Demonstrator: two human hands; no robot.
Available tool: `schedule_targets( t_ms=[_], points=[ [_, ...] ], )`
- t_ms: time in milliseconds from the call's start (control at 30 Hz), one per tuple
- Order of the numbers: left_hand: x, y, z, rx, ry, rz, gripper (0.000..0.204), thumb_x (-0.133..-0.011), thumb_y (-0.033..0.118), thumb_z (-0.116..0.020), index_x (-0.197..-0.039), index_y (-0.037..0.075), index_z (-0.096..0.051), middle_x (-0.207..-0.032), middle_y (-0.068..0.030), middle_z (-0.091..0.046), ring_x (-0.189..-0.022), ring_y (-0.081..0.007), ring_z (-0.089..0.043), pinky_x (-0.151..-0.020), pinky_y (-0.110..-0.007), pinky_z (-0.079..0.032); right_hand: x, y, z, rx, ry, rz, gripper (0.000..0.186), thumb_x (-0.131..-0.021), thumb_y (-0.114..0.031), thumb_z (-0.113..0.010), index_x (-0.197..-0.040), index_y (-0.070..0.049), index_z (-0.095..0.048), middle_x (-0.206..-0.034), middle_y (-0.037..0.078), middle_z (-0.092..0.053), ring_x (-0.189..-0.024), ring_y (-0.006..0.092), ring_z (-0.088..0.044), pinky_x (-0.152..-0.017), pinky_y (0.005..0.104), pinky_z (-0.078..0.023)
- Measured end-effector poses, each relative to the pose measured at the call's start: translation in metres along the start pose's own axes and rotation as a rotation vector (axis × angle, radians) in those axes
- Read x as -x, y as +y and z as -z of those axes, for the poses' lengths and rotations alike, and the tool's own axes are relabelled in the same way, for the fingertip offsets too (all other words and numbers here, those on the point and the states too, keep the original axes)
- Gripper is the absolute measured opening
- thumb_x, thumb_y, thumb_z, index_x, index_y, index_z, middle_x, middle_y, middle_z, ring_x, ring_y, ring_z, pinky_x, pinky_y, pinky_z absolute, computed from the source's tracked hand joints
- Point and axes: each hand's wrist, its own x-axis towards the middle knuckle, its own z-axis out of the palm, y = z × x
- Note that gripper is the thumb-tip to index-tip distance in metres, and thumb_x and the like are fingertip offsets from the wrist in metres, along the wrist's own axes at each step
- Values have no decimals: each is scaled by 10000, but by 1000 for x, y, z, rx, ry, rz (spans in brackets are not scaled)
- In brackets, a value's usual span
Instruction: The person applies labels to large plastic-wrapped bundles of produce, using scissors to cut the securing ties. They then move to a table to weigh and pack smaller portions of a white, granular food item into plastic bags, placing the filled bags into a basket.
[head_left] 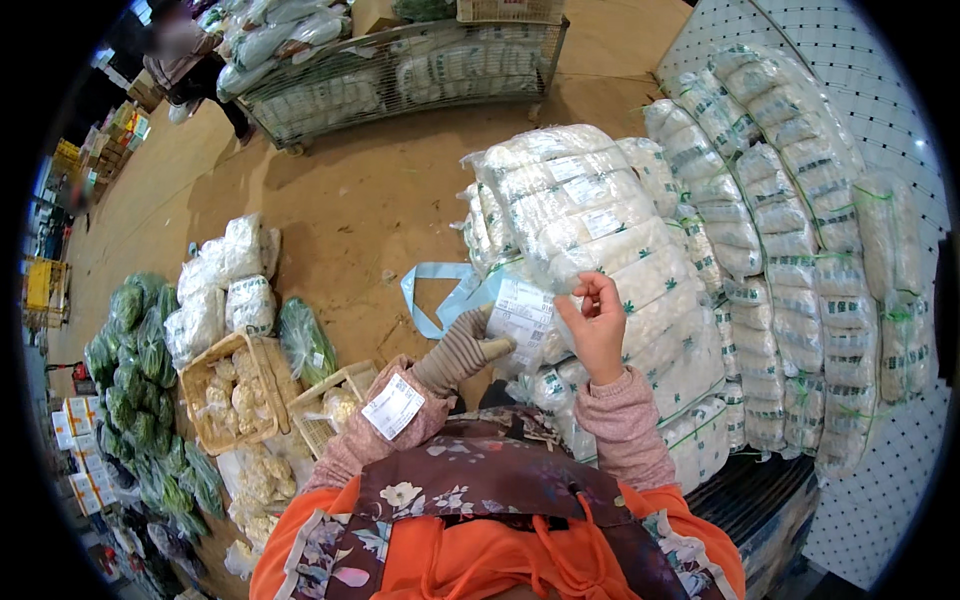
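Note:
My left hand, in a grey striped knit glove, grips a white sheet of printed labels in front of my chest. My bare right hand is raised just right of the sheet, its fingers curled and thumb and forefinger drawn together; whatever they may pinch is too small to make out. Another printed label sticks to my left sleeve. Beyond and to the right of the sheet, clear plastic bags of pale goods lie in a large stack. A light blue strap shows behind the glove.
More bagged bundles stand against the dotted white wall at right. On the left are wicker baskets, white bags and green vegetables in bags. A loaded mesh cart stands far off, with a person beside it.

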Motion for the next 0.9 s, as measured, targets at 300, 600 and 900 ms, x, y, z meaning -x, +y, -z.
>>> schedule_targets(
  t_ms=[300,600,900],
  points=[
    [-3,-6,-11,-199,-235,270,388,-803,56,-566,-1186,31,-508,-1009,-12,-592,-915,-103,-539,-802,-268,-456,-27,37,66,-83,-749,-291,203,-766,-104,-648,-937,5,-652,-771,29,-637,-695,111,-572,-641,253,-463],
    [-40,-10,-29,-68,-207,334,488,-776,113,-565,-1235,-20,-467,-1055,-106,-579,-872,-139,-574,-701,-258,-487,-80,87,117,-330,-587,-414,218,-815,-54,-599,-1017,23,-635,-862,10,-639,-740,60,-551,-665,210,-453],
    [-73,-23,-67,-281,-148,423,290,-786,137,-633,-1036,-6,-602,-840,-8,-644,-732,-63,-574,-645,-228,-480,-90,115,152,37,-554,-213,199,-825,-124,-600,-947,25,-649,-820,32,-654,-711,76,-564,-642,227,-460]
  ],
)
